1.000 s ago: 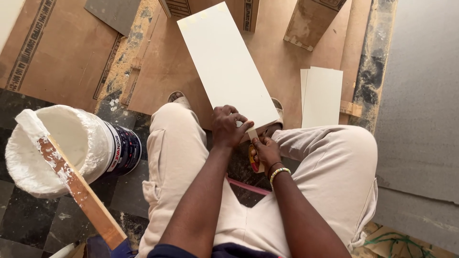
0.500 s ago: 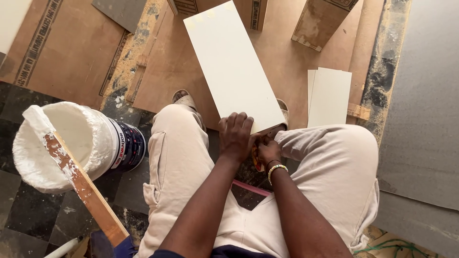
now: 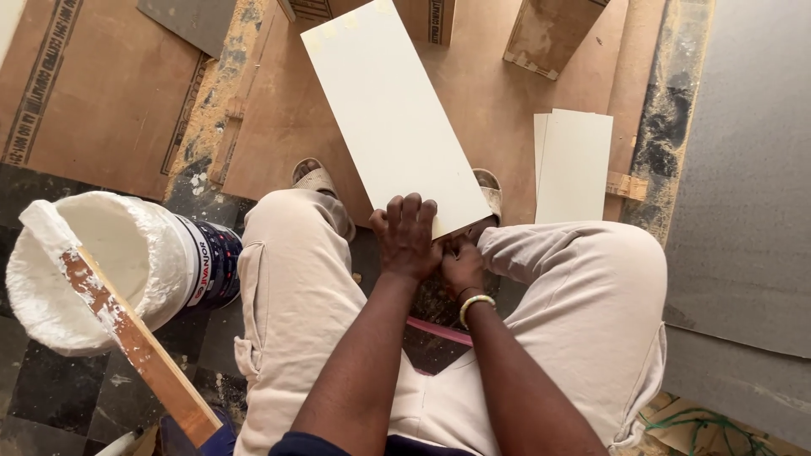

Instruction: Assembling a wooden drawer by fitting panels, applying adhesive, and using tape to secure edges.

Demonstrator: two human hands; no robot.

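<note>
The long cream board (image 3: 393,114) is propped between the knees, far end on the brown floor sheet (image 3: 507,110). Near edge is pinned under the left hand (image 3: 407,238), fingers curled over it; right hand (image 3: 460,266) is clenched below, contents can't be told. Risk: single-edge hold, so the board could be pivoted sideways or slid off, toward the paint bucket (image 3: 110,266).

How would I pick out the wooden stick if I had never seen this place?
Start at the white paint bucket on the dark floor, left of the seated person's knee. The wooden stick leans out of its mouth, slanting toward the lower edge of the view. It is the only long thin bare-wood strip here, smeared with white at its upper end, unlike the flat cream board under the hands.
</note>
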